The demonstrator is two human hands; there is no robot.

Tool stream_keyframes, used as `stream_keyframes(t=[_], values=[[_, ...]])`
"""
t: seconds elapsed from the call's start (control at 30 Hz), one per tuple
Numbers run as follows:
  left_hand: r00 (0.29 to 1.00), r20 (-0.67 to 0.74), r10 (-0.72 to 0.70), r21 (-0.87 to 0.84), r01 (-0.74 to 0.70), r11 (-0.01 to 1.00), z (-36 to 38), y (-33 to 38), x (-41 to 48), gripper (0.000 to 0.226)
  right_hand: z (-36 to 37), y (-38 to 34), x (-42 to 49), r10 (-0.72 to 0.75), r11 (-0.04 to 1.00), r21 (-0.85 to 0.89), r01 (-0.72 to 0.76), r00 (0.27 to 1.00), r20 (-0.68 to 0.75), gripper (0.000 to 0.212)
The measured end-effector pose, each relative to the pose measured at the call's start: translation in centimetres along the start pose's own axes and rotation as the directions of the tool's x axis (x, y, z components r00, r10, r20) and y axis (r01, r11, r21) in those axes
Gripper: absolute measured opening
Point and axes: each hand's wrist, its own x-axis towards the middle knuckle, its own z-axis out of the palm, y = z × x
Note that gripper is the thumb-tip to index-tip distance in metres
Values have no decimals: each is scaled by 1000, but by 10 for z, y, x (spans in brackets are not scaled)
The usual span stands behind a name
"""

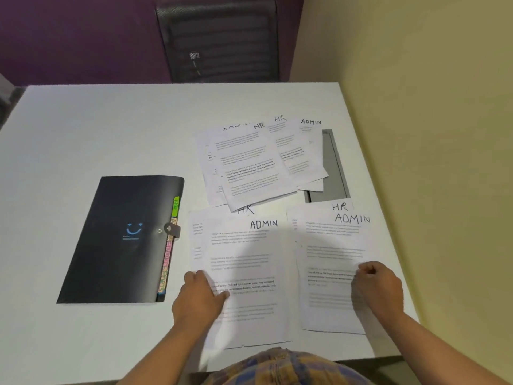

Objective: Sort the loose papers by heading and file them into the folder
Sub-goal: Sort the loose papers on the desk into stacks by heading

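Papers headed HR and ADMIN lie in three groups on the right half of your white table (83,134), which fills most of the view. A yellow wall (416,79) runs along its right side, and a dark chair (219,40) stands past its far edge.

The black expanding folder (119,240) lies flat on the left, well apart from your hands and just beside the near papers. It is closed, its strap clasp (172,230) is fastened over the right edge, and coloured index tabs (169,254) stick out along that edge. You cannot see any sheet inside it.

The far heap (249,168) is fanned loosely, with HR and ADMIN headings mixed. Its right sheets overlap a grey flat panel (333,168) on the table.

The near left stack (249,262) has an ADMIN sheet on top and an HR sheet showing beneath, and the far heap overlaps its far edge. The near right stack (330,245) lies just beside it, also with ADMIN over HR.

Your left hand (198,295) pinches the left edge of the near left stack, thumb on top. Your right hand (377,287) has its fingers curled tight on the right edge of the near right stack, gripping it.
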Motion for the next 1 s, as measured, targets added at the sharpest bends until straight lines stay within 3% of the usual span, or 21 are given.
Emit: stream_keyframes(t=[0.07,0.23,0.4,0.57,0.7,0.73,0.87,1.0], values=[[999,33,-32,24,31,999,6,10,-2,57,-7,18,6,10,996,-83,-12,1000,-29,32],[990,41,-132,-213,138,967,9,21,1,50,-15,32,12,120,975,-185,-120,993,-13,73],[970,5,-243,-167,240,956,10,26,3,88,-15,36,20,114,972,-213,-99,992,61,78],[973,63,-223,-384,230,894,5,25,11,75,-19,34,27,155,981,-132,-140,981,114,52],[991,57,-119,-347,132,928,1,25,10,25,-20,37,26,115,991,-70,-114,993,9,15],[994,39,-102,-350,109,931,0,25,10,21,-20,38,26,99,995,-28,-100,995,-27,10],[995,24,-98,-467,98,879,-3,19,6,31,-21,38,27,100,970,229,-78,991,-87,5],[998,2,-71,-652,55,756,-5,15,-6,28,-29,33,23,96,825,557,-97,995,31,1]])
